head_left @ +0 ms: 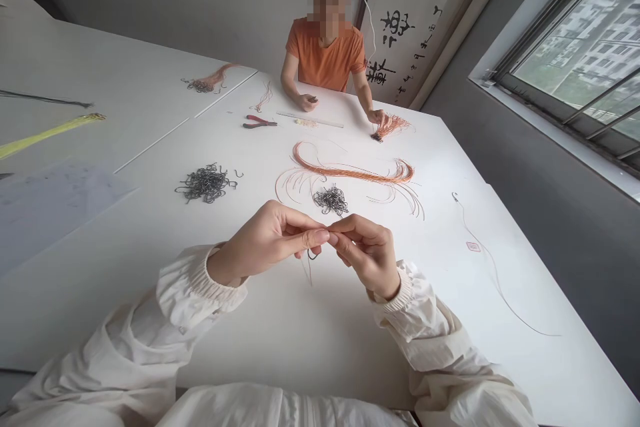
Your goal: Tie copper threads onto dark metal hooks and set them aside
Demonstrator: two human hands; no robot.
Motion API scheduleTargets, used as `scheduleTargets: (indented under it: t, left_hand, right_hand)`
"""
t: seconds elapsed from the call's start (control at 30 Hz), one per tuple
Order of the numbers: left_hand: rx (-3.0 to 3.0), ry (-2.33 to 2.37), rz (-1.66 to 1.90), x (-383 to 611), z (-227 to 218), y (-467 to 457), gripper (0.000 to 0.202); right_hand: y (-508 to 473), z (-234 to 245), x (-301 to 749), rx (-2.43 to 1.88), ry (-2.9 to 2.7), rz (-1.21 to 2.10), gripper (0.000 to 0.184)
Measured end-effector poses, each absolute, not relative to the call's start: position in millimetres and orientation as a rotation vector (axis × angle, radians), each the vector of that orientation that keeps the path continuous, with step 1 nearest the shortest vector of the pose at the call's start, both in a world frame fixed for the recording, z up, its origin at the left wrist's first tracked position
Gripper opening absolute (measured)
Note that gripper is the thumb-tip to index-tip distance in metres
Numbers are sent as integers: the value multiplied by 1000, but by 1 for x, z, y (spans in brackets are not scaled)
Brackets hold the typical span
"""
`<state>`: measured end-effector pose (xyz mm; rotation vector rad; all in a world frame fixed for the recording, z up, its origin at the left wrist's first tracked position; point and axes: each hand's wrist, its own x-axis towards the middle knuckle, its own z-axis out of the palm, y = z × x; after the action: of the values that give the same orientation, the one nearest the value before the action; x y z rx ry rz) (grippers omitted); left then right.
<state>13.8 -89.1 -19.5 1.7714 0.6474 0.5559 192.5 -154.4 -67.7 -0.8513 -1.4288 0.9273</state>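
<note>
My left hand (pixel 273 240) is closed in a pinch, its thumb and forefinger tips meeting those of my right hand (pixel 365 250), which is pinched too. A dark metal hook (pixel 313 255) shows just under my left fingertips. From the same spot a thin wire (pixel 309 272) hangs down. My fingers hide where hook and wire meet. Just beyond my hands lies a small pile of dark hooks (pixel 331 200), and behind it a bundle of copper-coloured wires (pixel 350 173). A larger heap of hooks (pixel 207 183) sits to the left.
Across the white table (pixel 280 347), a person in an orange shirt (pixel 325 53) handles hooked copper wires (pixel 395 125). Red-handled pliers (pixel 260 121) and a ruler (pixel 310 119) lie near them. A single hooked wire (pixel 493 257) lies right; yellow strands (pixel 50 135) and a plastic sheet (pixel 65 207) lie left.
</note>
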Motion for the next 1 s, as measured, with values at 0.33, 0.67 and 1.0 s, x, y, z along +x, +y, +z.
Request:
scheduleTargets:
  t: [0.33, 0.67, 1.0]
  left_hand:
    - [1643, 622, 587, 15, -17, -88, 12]
    - [1648, 583, 655, 17, -15, -92, 17]
    - [1739, 806, 1040, 8, -11, -79, 22]
  right_hand:
    - [-161, -75, 188, -892, -1558, 437, 13]
    - [-162, -79, 183, -876, -1480, 430, 15]
    - [-143, -60, 213, -937, -1382, 1512, 28]
